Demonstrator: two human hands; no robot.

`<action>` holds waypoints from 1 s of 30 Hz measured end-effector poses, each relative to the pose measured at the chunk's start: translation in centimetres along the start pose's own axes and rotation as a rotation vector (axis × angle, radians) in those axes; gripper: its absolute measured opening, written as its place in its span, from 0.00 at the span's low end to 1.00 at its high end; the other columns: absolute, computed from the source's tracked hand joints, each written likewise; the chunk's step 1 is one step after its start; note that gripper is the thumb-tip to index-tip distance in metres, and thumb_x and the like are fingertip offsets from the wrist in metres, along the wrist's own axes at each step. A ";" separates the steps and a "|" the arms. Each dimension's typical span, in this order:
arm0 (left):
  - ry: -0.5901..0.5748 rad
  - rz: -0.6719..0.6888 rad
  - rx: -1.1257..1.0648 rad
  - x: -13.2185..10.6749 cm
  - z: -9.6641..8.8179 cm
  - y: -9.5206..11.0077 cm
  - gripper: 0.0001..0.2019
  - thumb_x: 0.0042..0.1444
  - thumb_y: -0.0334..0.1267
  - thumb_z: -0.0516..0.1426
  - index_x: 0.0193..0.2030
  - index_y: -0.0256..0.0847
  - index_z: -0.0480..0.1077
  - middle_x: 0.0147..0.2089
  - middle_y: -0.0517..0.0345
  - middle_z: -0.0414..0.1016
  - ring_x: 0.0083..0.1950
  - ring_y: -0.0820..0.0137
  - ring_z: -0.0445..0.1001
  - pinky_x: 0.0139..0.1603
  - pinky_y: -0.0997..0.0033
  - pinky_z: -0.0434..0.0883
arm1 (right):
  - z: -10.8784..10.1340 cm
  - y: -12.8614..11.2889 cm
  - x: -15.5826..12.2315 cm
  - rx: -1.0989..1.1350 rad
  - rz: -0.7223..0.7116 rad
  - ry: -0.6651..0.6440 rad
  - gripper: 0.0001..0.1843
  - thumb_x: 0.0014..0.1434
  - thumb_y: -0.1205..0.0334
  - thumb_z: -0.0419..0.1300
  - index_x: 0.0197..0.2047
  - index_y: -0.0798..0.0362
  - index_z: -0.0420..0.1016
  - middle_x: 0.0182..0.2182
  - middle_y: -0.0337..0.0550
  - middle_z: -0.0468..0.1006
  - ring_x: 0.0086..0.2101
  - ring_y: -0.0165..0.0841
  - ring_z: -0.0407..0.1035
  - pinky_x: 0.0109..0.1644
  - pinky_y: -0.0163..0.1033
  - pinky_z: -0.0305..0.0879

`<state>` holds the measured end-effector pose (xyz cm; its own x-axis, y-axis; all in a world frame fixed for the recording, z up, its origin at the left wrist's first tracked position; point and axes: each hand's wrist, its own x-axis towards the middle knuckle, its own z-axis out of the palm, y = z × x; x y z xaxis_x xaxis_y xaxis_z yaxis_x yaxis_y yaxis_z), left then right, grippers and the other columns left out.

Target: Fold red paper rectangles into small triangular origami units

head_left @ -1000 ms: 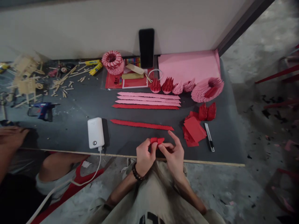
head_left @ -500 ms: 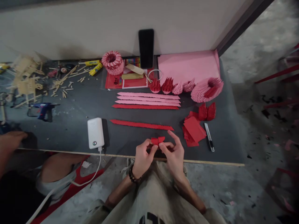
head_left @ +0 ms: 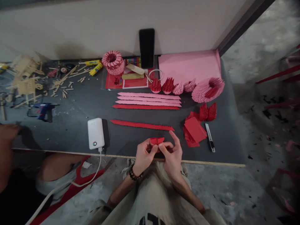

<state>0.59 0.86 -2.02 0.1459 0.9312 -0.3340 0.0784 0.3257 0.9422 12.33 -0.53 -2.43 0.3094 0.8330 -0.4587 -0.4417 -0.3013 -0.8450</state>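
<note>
A small folded red paper piece (head_left: 157, 141) is pinched between both my hands just above the near edge of the dark table (head_left: 75, 106). My left hand (head_left: 144, 155), with a bead bracelet at the wrist, grips its left side. My right hand (head_left: 172, 153) grips its right side, index finger lifted. Just beyond lies a long red chain of folded pieces (head_left: 142, 125). A stack of red paper rectangles (head_left: 194, 131) sits to the right of my right hand.
A white power bank (head_left: 96, 133) with a cable lies to the left. A utility knife (head_left: 210, 137), pink and red chains (head_left: 148, 100), folded-unit clusters (head_left: 207, 90), a pink sheet (head_left: 189, 65) and a propped phone (head_left: 147, 47) lie beyond. Another person's hand (head_left: 8, 132) is at far left.
My hands have shifted slightly closer together on the red piece. The other person's hand at far left has drawn back toward the frame edge.
</note>
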 end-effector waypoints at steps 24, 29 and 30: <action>0.111 0.073 0.073 -0.1 -0.9 0.8 0.15 0.59 0.47 0.66 0.47 0.40 0.77 0.43 0.52 0.82 0.43 0.64 0.80 0.47 0.67 0.76 | -0.9 -0.9 -0.3 -0.362 -0.137 -0.021 0.40 0.56 0.55 0.70 0.68 0.51 0.62 0.32 0.39 0.86 0.37 0.35 0.80 0.52 0.47 0.76; 0.058 0.080 0.074 0.3 -2.0 1.5 0.15 0.61 0.46 0.65 0.50 0.39 0.78 0.45 0.49 0.84 0.45 0.63 0.81 0.48 0.66 0.76 | -1.4 -1.3 0.2 -0.442 -0.138 -0.048 0.44 0.54 0.55 0.71 0.71 0.49 0.60 0.33 0.39 0.86 0.36 0.35 0.80 0.46 0.44 0.77; 0.067 0.069 0.102 0.4 -2.0 1.4 0.12 0.62 0.45 0.64 0.45 0.39 0.80 0.42 0.50 0.85 0.42 0.64 0.81 0.45 0.68 0.76 | -1.5 -1.3 0.2 -0.450 -0.143 -0.054 0.45 0.55 0.55 0.71 0.71 0.49 0.59 0.33 0.39 0.86 0.35 0.35 0.80 0.46 0.44 0.77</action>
<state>-1.22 2.03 -0.75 0.0890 0.9608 -0.2626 0.1710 0.2450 0.9543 14.18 -0.67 -1.81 0.2908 0.9003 -0.3238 0.0151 -0.3427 -0.9393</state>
